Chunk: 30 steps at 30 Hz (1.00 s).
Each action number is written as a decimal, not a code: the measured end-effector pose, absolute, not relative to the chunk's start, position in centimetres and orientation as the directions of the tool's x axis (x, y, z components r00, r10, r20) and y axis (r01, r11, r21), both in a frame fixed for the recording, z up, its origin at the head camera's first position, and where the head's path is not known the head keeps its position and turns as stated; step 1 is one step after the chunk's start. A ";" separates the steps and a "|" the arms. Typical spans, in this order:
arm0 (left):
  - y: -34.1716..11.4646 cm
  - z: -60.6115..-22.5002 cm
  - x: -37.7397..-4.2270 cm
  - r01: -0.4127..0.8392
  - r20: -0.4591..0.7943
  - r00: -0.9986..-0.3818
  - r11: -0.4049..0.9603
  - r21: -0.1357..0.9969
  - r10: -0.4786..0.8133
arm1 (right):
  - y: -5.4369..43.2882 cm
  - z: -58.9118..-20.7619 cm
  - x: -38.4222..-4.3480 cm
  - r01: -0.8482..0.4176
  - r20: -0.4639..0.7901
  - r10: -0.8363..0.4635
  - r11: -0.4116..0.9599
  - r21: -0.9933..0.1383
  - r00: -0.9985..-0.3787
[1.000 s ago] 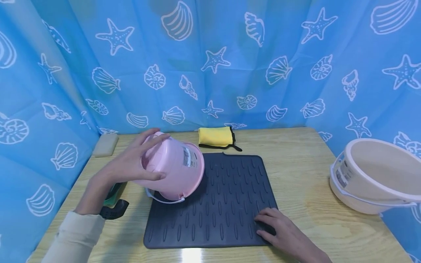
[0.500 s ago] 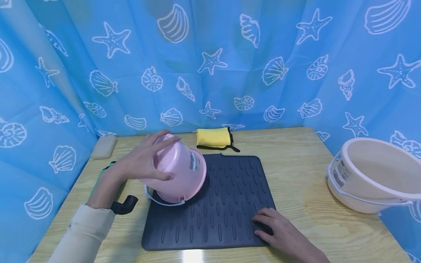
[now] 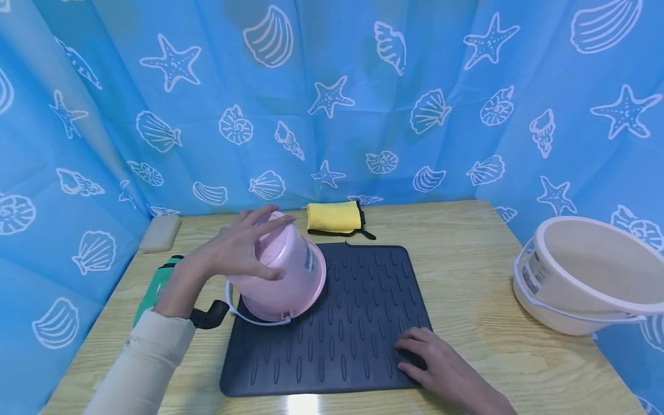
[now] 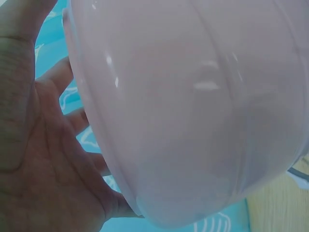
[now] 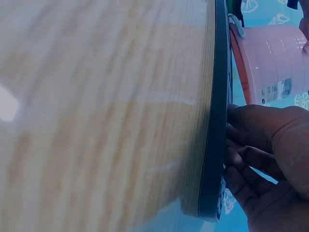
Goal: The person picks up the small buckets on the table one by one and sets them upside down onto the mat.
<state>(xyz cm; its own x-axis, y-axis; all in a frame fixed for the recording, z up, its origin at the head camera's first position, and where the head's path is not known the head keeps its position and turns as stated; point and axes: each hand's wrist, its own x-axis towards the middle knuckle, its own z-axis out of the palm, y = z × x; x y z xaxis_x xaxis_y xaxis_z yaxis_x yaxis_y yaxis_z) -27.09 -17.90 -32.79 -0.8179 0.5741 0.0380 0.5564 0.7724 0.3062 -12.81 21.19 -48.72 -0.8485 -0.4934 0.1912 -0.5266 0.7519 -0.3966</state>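
My left hand (image 3: 249,248) grips a pink bucket (image 3: 280,282) round its base, the fingers and thumb spread over opposite sides. The bucket is mostly upside down and tilted, its rim low over the left part of a dark ribbed mat (image 3: 363,300). Its pale handle (image 3: 259,321) hangs by the rim. In the left wrist view the smooth bucket wall (image 4: 183,111) fills most of the picture. My right hand (image 3: 441,369) rests at the mat's near right corner. Seen from the right wrist, its loosely bent fingers (image 5: 246,159) touch the mat's surface (image 5: 218,121) and hold nothing visible.
A cream bucket (image 3: 539,294) stands upright at the table's right side. A folded yellow cloth (image 3: 334,218) lies behind the mat. At the far left are a beige block (image 3: 159,233) and a green item (image 3: 153,294), partly hidden by the left arm.
My left hand has carried the pink bucket a little to the right over the mat and tipped it further upside down. More of the green item shows now. My right hand has stayed on the mat.
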 end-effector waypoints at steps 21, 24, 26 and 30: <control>-15.1 -33.2 -28.2 0.539 -0.061 -0.815 0.792 0.286 0.576 | 21.3 -48.6 -13.0 -0.540 0.177 -0.517 0.735 -0.411 -0.837; -14.9 -33.2 -28.3 0.538 -0.071 -0.815 0.796 0.277 0.575 | 21.2 -48.7 -13.1 -0.549 0.184 -0.523 0.731 -0.405 -0.832; -14.9 -33.2 -28.4 0.536 -0.077 -0.816 0.799 0.274 0.573 | 21.2 -48.7 -13.1 -0.556 0.195 -0.526 0.727 -0.403 -0.828; -14.8 -33.3 -28.4 0.533 -0.079 -0.817 0.800 0.274 0.572 | 21.3 -48.8 -13.1 -0.559 0.212 -0.520 0.728 -0.396 -0.828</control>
<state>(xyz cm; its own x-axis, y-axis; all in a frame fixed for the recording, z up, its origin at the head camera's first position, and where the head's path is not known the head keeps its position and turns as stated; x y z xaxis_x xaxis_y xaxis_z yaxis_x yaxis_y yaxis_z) -28.44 -14.75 -33.25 -0.8167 0.5716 -0.0793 0.5335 0.8002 0.2740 -13.07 21.27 -48.76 -0.8276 -0.5196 0.2122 -0.5589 0.7285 -0.3962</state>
